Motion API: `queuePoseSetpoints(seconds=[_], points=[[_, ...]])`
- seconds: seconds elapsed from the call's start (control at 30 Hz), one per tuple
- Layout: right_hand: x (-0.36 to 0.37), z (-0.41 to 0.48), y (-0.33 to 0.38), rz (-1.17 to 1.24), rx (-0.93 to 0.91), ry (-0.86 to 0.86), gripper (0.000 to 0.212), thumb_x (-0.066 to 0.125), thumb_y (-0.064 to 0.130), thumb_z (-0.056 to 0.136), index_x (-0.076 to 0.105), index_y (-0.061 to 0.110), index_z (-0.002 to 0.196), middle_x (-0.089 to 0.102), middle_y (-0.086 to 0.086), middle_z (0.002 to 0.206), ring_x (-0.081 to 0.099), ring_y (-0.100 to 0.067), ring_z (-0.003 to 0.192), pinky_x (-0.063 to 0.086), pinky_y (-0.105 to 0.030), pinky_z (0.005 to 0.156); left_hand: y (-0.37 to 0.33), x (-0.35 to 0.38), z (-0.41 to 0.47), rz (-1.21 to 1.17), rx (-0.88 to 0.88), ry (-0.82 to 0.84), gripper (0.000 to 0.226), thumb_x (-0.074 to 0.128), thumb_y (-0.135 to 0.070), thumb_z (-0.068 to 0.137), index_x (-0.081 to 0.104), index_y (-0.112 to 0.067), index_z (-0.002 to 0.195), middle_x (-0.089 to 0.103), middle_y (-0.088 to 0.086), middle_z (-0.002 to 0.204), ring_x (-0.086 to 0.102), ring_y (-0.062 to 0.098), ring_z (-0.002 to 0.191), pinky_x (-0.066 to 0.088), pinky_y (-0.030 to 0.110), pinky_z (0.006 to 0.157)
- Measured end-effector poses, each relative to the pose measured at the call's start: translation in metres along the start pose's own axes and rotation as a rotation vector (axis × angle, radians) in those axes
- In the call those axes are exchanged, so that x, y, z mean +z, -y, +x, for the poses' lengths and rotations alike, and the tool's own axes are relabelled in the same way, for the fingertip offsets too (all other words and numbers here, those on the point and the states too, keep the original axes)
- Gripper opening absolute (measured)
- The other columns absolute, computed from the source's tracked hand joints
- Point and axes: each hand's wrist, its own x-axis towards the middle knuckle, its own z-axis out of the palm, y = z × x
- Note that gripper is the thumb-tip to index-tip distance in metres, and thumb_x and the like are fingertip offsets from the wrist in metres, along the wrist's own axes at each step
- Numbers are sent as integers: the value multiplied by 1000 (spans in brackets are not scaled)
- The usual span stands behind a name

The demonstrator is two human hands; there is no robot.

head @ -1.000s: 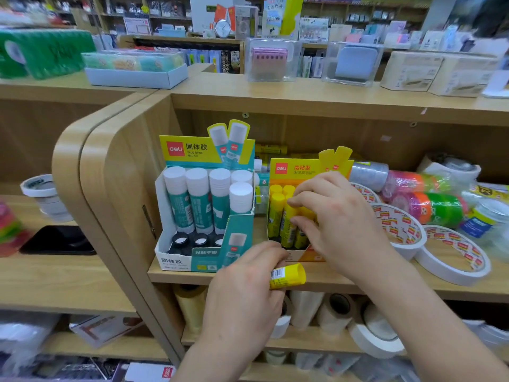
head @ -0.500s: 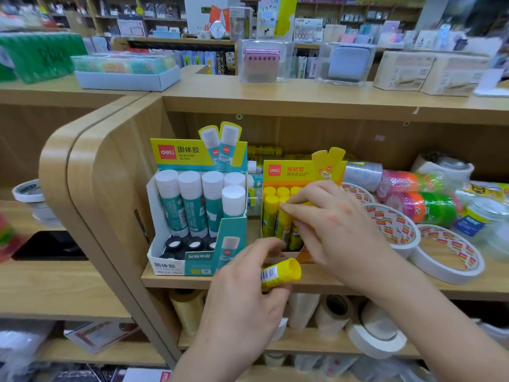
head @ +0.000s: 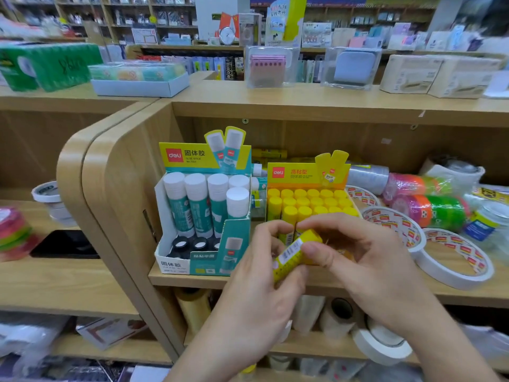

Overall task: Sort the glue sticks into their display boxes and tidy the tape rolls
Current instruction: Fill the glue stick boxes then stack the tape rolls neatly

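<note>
Shelf: wooden shop shelving (head: pixel 190 281) is filling the middle of the frame, with blurred stationery racks running across the top.
Yellow glue stick: the yellow glue stick (head: pixel 293 253) is sitting between my two hands at centre frame, just below the rows of yellow caps.
Left hand: my left hand (head: pixel 256 296) is curling its fingers round the lower, labelled half of the stick, coming up from bottom centre.
Right hand: my right hand (head: pixel 369 263) is pinching the cap end, with the thumb (head: pixel 316 253) pressing the near side and the fingers arching over the top (so both hands are gripping the one stick).
Long axis: the stick is lying on a slant, its base sitting lower left in my left palm and its cap pointing to the upper right, away from me.
Yellow display box: the yellow display box (head: pixel 305 175) is standing directly above the stick in the frame, its sticks packed cap-up. My hands are covering the front row, so I cannot tell where a free slot is.
Nearer hand: I am judging the right hand nearer the box, as its fingertips are reaching close to the front caps.
Coming move: I am expecting to tip the stick upright, base down, before lowering it in.
Teal display box: the teal display box (head: pixel 205 216) is standing just left of the yellow one, holding bigger white-capped sticks.
Tape rolls: the tape rolls (head: pixel 457 261) are lying flat and overlapping at the right of the frame, not yet tidied.
</note>
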Motion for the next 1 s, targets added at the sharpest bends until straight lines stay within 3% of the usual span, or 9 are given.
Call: queuePoseSetpoints(seconds=[0.1,0.2,0.3,0.43,0.53,0.6,0.67,0.73,1.0], points=[[-8,-2,-7,202,84,-46,37,74,59,69,71,32,94,72,-1,90,68,-17,85,56,-34,76,-13,-7,2,-228,-2,-152,32,78,-29,77,58,-35,102,63,-6,89,64,14,77,53,28,65],[-9,-1,-10,321,137,-5,46,76,64,62,67,28,90,73,-10,85,70,-25,79,54,-42,74,-29,-14,5,-316,62,-302,30,76,-16,63,66,-20,91,73,0,85,70,12,76,54,18,66],[-8,1,-6,277,124,-12,37,74,58,70,64,30,90,73,-5,84,69,-20,79,52,-43,71,-40,-23,11,-115,170,-344,28,77,-20,66,71,-26,93,74,-7,88,70,9,82,55,17,71],[-18,12,-8,-290,-46,-147,10,61,35,86,65,30,94,66,13,90,60,-8,91,48,-24,71,-37,-38,31,553,383,-348,21,72,-19,80,74,-18,101,70,-7,98,64,6,88,53,20,76],[-19,24,-11,-556,-193,-141,20,54,33,90,66,20,100,65,9,99,55,-11,96,45,-29,81,-29,-35,47,938,429,-278,26,81,-5,70,75,-14,93,71,2,89,67,25,82,54,33,66],[-17,29,-13,-610,-245,-50,25,52,31,90,66,19,107,66,5,108,57,-17,104,46,-37,87,-23,-32,52,1083,432,-235,25,84,-8,66,74,-19,87,72,0,83,67,27,81,48,41,75],[-14,32,-18,-625,-229,41,29,52,30,90,65,20,114,65,5,118,56,-19,113,49,-46,89,-21,-31,53,1142,415,-246,22,86,-16,65,74,-24,81,72,-5,79,67,22,85,33,43,88],[-12,33,-22,-639,-194,101,32,51,32,90,64,23,118,63,6,122,55,-19,116,49,-48,88,-22,-32,54,1118,410,-260,19,85,-21,65,74,-27,79,71,-7,78,68,20,86,27,42,90],[-14,34,-26,-700,-223,111,28,53,30,89,69,24,110,67,9,115,61,-17,108,53,-47,81,-16,-30,60,1123,340,-164,22,86,-29,65,74,-31,83,72,-8,77,68,18,84,28,42,87]])
